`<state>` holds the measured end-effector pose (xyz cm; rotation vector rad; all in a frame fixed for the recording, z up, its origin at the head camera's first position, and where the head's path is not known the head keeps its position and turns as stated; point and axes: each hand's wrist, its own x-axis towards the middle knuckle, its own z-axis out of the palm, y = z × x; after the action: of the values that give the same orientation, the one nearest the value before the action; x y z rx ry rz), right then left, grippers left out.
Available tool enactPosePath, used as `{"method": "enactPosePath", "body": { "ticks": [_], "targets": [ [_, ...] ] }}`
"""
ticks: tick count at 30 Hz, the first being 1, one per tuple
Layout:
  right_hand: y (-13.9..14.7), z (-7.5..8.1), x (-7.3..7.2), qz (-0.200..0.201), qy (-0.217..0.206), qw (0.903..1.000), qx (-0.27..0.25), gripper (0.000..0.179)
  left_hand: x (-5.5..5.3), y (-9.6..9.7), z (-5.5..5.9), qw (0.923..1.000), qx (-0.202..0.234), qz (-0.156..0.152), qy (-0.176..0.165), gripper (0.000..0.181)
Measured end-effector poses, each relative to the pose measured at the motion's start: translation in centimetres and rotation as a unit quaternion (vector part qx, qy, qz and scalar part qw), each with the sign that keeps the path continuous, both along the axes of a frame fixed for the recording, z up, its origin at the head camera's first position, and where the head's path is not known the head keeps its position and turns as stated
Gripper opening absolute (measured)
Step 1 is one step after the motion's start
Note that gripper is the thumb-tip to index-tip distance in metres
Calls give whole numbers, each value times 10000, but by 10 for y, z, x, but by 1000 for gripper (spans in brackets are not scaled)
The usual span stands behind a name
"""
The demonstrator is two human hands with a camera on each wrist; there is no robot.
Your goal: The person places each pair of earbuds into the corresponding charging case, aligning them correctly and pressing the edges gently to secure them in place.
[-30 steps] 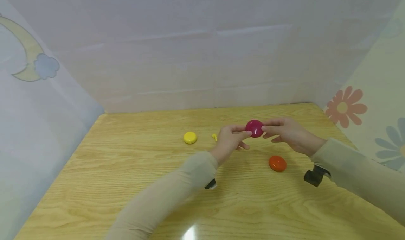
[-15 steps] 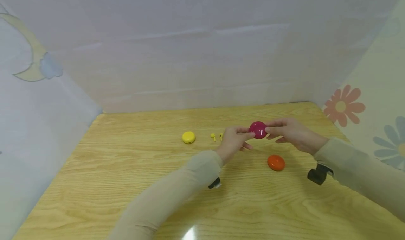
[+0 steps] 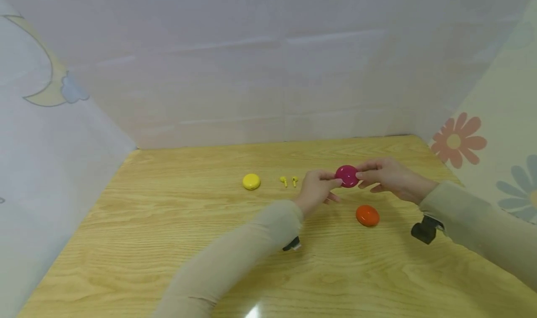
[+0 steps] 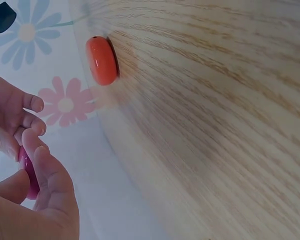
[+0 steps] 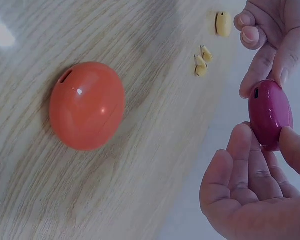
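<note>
A round, glossy magenta earbud case (image 3: 347, 176) is held up over the back right of the table between both hands. My left hand (image 3: 314, 190) pinches its left edge between thumb and fingers. On the opposite edge, my right hand (image 3: 390, 179) grips it the same way. A small dark port shows on the side of the magenta case (image 5: 270, 112) in the right wrist view, and its lid looks closed. Below the hands, an orange earbud case (image 3: 367, 215) lies on the wood, also closed.
Two yellow earbuds (image 3: 294, 181) lie side by side, left of my left hand. Farther left sits a yellow round earbud case (image 3: 251, 182). A pale wall sheet (image 3: 209, 89) rises behind the wooden table (image 3: 168, 243), with printed side sheets left and right.
Both hands have shifted slightly right and toward me, carrying the magenta case along. The second yellow earbud, formerly behind the left hand, is now in view. The orange case stays put.
</note>
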<state>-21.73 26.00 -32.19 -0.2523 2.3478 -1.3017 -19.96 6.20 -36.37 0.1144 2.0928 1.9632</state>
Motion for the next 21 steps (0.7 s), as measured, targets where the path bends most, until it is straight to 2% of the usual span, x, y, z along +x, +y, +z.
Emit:
{"method": "enactPosePath", "body": {
  "ticks": [7,14,21],
  "targets": [
    [5,-2,-3,73,-127,9999,79,48,1,7,0,9995,-216,177,-148,21],
    [9,-7,-7,91,-111,9998,150,46,0,12,-3,9988,-384,214,-227,21],
    [13,-13,-12,141,-174,9992,320,44,-1,19,-8,9979,-290,431,-386,20]
  ]
}}
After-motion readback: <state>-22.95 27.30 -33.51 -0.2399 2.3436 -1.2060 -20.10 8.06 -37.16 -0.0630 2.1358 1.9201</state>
